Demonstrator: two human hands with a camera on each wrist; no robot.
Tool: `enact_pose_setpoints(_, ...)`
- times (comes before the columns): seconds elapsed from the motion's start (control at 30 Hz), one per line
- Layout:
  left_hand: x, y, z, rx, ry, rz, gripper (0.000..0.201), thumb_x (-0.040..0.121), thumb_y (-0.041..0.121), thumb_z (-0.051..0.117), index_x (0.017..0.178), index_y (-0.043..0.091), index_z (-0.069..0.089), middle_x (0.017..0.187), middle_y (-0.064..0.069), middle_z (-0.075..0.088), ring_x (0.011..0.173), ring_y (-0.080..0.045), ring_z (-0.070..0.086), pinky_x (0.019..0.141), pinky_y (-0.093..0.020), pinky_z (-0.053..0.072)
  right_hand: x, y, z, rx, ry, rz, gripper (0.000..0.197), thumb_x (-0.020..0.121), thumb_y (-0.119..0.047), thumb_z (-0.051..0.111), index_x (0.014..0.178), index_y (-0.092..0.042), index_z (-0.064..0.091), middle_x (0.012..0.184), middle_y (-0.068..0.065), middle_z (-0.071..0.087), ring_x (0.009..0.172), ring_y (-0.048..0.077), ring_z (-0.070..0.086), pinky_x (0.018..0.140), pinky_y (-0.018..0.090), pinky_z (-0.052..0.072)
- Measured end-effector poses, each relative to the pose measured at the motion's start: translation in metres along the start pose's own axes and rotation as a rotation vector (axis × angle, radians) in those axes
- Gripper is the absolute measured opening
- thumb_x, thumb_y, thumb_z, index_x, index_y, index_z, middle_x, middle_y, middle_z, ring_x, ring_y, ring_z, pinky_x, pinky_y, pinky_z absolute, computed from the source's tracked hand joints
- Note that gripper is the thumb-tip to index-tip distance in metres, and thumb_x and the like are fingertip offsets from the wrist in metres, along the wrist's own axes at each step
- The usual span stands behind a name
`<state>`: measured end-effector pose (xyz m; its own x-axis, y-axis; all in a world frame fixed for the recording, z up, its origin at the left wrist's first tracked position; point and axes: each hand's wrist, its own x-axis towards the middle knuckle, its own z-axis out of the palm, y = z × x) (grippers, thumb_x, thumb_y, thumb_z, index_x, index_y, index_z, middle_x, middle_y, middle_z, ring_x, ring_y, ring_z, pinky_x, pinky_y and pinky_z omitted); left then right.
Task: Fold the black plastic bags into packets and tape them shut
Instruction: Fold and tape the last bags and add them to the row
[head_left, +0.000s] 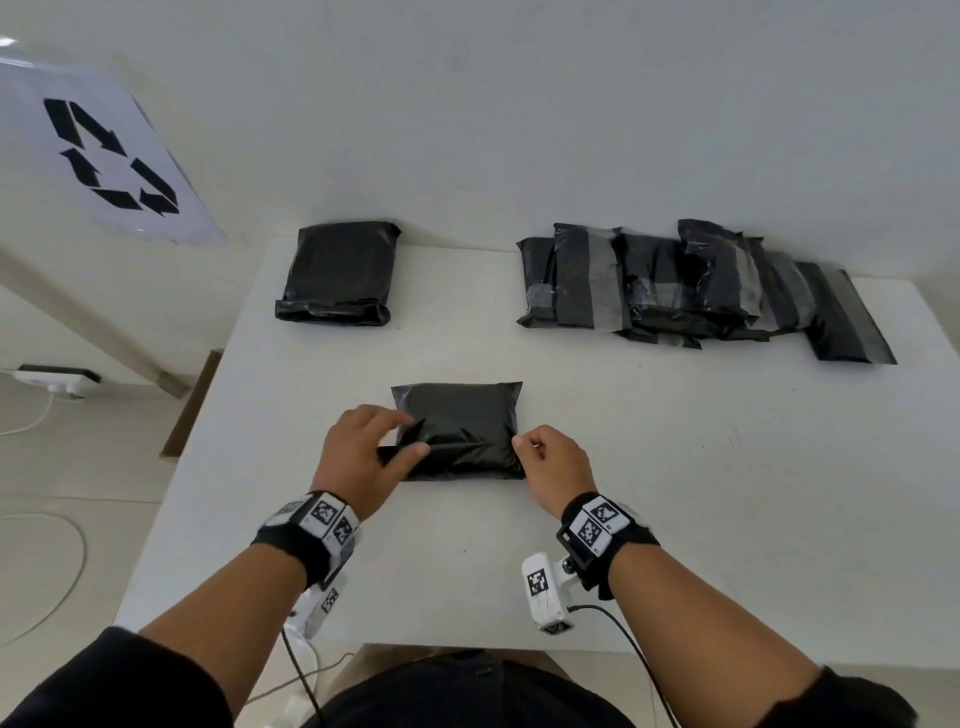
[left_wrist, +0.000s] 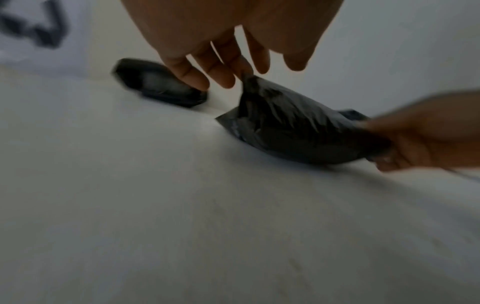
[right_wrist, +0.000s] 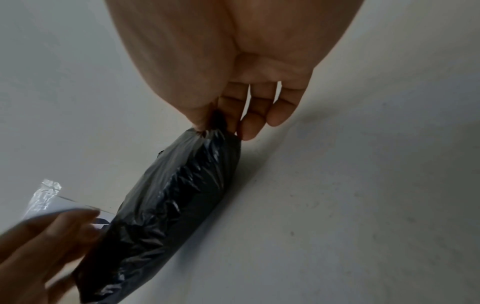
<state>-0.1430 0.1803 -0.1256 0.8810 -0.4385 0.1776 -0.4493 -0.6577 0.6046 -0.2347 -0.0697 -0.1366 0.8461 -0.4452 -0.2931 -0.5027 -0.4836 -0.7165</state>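
Note:
A black plastic bag (head_left: 460, 431), folded to a plump packet, lies on the white table (head_left: 701, 493) in front of me. My left hand (head_left: 413, 434) pinches a loose flap at the bag's left end. My right hand (head_left: 522, 444) pinches the right end between thumb and forefinger. The left wrist view shows the left hand (left_wrist: 244, 74) lifting a corner of the bag (left_wrist: 293, 127), blurred. In the right wrist view the right hand (right_wrist: 215, 125) grips the gathered end of the bag (right_wrist: 176, 205). No tape roll is in view.
An untaped black packet (head_left: 337, 273) lies at the back left of the table. Several taped packets (head_left: 675, 286) are piled at the back right against the wall. A recycling-symbol poster (head_left: 109, 156) hangs at the left. A power strip (head_left: 57, 379) and cables lie on the floor.

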Motion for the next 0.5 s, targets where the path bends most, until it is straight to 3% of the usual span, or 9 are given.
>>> enact_pose_setpoints(0.07,0.008,0.009,0.004,0.131,-0.111,0.181,0.039,0.082,0.054,0.06,0.11,0.028,0.067,0.112,0.006,0.061,0.105,-0.018,0.051,0.09,-0.038,0.042,-0.001,0.0,0.0,0.011,-0.004,0.008,0.022,0.097,-0.039,0.056,0.084,-0.023,0.061,0.069,-0.008,0.06,0.067,0.012,0.056,0.06,0.024,0.04)
enact_pose_setpoints(0.17,0.019,0.013,0.014,0.19,-0.198,0.16,0.034,0.082,0.05,0.064,0.108,0.029,0.071,0.116,0.008,0.062,0.11,-0.022,0.052,0.092,-0.045,0.045,-0.004,-0.001,0.001,0.018,0.052,-0.001,0.018,0.097,-0.038,0.055,0.092,-0.022,0.062,0.081,-0.007,0.064,0.08,0.017,0.06,0.07,0.029,0.047)
enact_pose_setpoints(0.23,0.021,0.012,0.019,0.114,-0.201,0.088,0.028,0.081,0.038,0.075,0.106,0.027,0.072,0.115,0.008,0.063,0.11,-0.022,0.052,0.095,-0.042,0.044,-0.006,-0.002,0.001,-0.068,0.213,-0.141,0.019,0.098,-0.034,0.053,0.11,-0.022,0.062,0.105,-0.003,0.065,0.101,0.02,0.057,0.086,0.036,0.05)
enact_pose_setpoints(0.3,0.021,0.011,0.023,0.033,-0.186,0.037,0.027,0.08,0.032,0.078,0.105,0.025,0.073,0.114,0.008,0.062,0.109,-0.021,0.051,0.096,-0.036,0.044,-0.009,-0.007,0.001,-0.256,0.316,-0.401,0.034,0.099,-0.035,0.049,0.128,-0.021,0.058,0.129,0.004,0.057,0.119,0.025,0.049,0.098,0.042,0.044)
enact_pose_setpoints(0.4,0.02,0.012,0.026,0.018,-0.172,0.019,0.027,0.08,0.031,0.078,0.106,0.025,0.073,0.114,0.009,0.062,0.109,-0.018,0.05,0.094,-0.033,0.043,-0.013,-0.02,0.009,-0.626,0.183,-0.712,0.049,0.102,-0.045,0.038,0.147,-0.026,0.04,0.153,0.007,0.039,0.138,0.027,0.034,0.109,0.045,0.031)
enact_pose_setpoints(0.5,0.02,0.008,0.024,0.007,-0.191,0.033,0.03,0.079,0.033,0.078,0.107,0.026,0.073,0.115,0.01,0.061,0.108,-0.017,0.05,0.094,-0.037,0.046,-0.004,-0.021,0.019,-0.77,-0.02,-0.689,0.054,0.104,-0.053,0.022,0.153,-0.033,0.025,0.163,0.005,0.023,0.148,0.026,0.02,0.118,0.048,0.022)
